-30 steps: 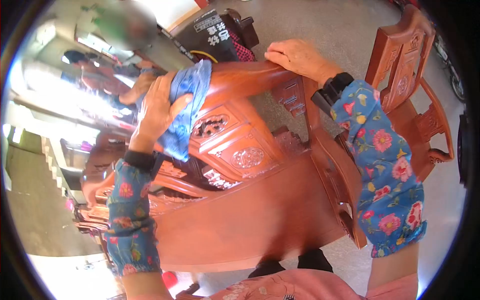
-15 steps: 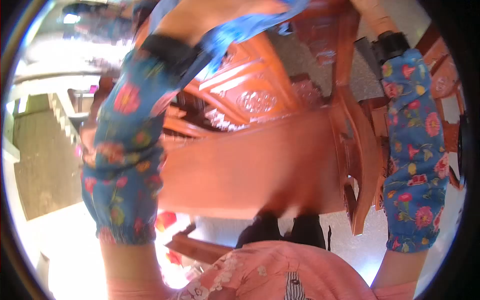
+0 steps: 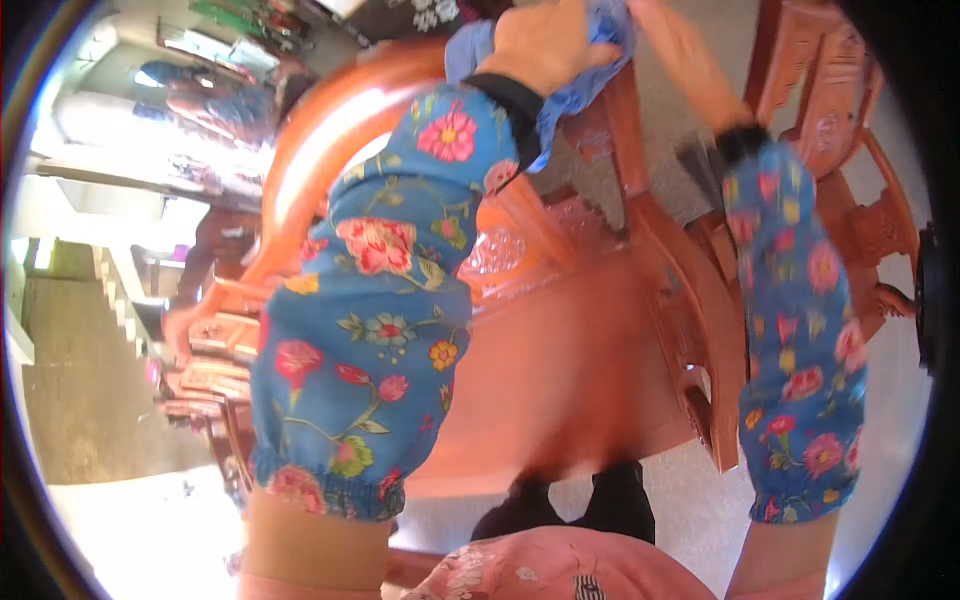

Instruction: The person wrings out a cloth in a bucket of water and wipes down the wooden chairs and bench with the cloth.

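Note:
My left hand (image 3: 548,45) is at the top centre, closed on a blue cloth (image 3: 590,90) that lies against the top rail of a reddish-brown carved wooden chair (image 3: 330,130). Beside it on the right, my right hand (image 3: 680,60) reaches to the top edge, near the cloth's right side. Its fingers are blurred and partly out of frame, so its grip is unclear. Below the hands spreads the chair's broad, smooth seat (image 3: 580,370). My left sleeve covers part of the carved back.
A carved wooden armrest (image 3: 690,300) borders the seat on the right. Another wooden chair (image 3: 825,130) stands at the upper right. More wooden furniture (image 3: 215,380) is at the left. A dark object with white characters (image 3: 425,15) shows at the top.
The cloth and my left hand have moved right along the top rail, closer to my right hand. The view dipped downward, then rose partly again.

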Motion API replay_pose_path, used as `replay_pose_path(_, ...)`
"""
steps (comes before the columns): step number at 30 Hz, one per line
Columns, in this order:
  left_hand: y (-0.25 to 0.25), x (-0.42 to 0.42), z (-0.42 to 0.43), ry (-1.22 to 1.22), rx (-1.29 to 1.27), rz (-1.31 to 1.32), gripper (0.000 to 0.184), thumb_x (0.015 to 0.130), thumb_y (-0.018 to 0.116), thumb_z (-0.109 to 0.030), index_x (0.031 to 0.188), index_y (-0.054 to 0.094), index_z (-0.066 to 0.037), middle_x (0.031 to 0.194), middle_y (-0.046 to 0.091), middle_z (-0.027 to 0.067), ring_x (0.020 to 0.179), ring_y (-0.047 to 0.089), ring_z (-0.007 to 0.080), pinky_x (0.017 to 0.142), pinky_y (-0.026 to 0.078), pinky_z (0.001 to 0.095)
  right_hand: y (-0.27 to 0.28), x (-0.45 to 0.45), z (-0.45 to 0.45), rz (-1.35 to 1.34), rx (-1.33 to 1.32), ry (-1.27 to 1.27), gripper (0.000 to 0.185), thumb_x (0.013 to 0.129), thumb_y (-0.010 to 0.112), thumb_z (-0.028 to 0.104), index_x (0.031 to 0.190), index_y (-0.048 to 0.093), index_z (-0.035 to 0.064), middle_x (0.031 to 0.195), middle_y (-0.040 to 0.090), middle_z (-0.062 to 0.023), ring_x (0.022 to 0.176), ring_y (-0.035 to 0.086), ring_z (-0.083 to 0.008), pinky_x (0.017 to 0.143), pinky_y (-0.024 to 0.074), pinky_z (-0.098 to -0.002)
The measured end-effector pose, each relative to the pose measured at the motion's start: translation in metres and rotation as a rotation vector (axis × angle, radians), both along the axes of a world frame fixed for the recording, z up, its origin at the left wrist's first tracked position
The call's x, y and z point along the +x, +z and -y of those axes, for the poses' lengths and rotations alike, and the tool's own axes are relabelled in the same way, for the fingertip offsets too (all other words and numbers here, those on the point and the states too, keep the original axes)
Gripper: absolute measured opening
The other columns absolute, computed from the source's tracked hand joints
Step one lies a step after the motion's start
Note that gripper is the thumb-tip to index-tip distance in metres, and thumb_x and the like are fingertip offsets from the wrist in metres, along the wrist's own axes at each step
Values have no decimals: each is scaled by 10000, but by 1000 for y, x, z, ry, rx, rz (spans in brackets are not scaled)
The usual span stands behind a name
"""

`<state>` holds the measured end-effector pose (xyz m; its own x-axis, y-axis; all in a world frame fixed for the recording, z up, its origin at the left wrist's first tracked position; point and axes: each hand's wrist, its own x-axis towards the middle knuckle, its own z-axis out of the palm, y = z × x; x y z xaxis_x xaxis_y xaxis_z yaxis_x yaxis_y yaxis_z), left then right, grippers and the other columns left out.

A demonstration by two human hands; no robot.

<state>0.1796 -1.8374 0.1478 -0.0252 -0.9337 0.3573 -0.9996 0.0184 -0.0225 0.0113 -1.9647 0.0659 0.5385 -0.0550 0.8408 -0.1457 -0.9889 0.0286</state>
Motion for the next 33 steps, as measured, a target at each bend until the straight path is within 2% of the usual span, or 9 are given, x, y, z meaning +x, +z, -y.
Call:
replay_pose_path(1,1,2,-3,13,-5,53,576,769,690,-525,1020,599,-15,916,681,203,843,663,373,741,518,462,-14,-34,-26,-86,-182,-225,526,906,443,12,1426,365,25,1400,463,-149,1309,429,-291,1093,348,-349)
replay_pose_path(3,1,13,-11,37,37,137,548,745,719,-517,983,589,-41,928,680,181,873,666,350,752,519,448,-58,-101,-64,-324,96,-202,385,959,462,92,1336,495,27,1366,493,-180,1262,476,-321,1054,385,-367)
replay_pose_path(5,7,26,-28,-31,55,199,525,805,668,-488,1017,553,-21,959,649,202,914,624,387,777,493,474,-61,-160,-130,-490,1036,-396,398,945,551,206,1272,494,-15,1322,497,-193,1221,470,-396,1025,395,-424)
replay_pose_path(6,7,38,-34,-91,38,255,505,802,677,-462,1013,548,-23,931,641,198,899,619,386,771,487,473,-100,-190,-143,-455,1178,-350,548,934,566,333,1315,441,-40,1360,454,-233,1249,435,-426,1052,370,-434)
replay_pose_path(11,37,51,-75,-151,73,411,614,728,730,-427,1160,532,-38,956,579,143,907,562,343,779,443,447,-192,-240,-204,-618,1316,-551,823,882,577,499,1431,275,-34,1369,417,-306,1280,409,-430,1069,347,-455)
replay_pose_path(18,43,32,-49,51,277,407,579,783,686,-501,1064,533,-19,941,626,193,908,609,386,780,482,474,-186,-226,-200,-664,1310,-625,807,858,587,543,1364,327,-30,1219,533,-304,1096,552,-447,918,462,-484)
replay_pose_path(26,-16,-27,32,-17,-161,171,472,774,702,-460,943,564,-42,850,619,174,819,629,343,716,496,450,-188,-218,-200,-571,1222,-684,688,828,650,496,1223,438,-26,1113,580,-271,987,584,-456,826,486,-505)
replay_pose_path(29,-20,-45,37,-5,-243,239,432,742,723,-442,931,593,-77,892,614,132,863,621,311,738,489,417,-194,-212,-201,-545,828,-709,686,821,659,483,1240,445,-17,1150,574,-273,1016,576,-463,838,481,-510)
replay_pose_path(33,-1,-39,19,-102,-306,227,428,733,725,-451,914,602,-83,866,610,121,852,622,286,733,487,406,-194,-208,-195,-456,809,-665,707,824,650,488,1277,437,-11,1171,570,-272,1041,572,-456,852,479,-510)
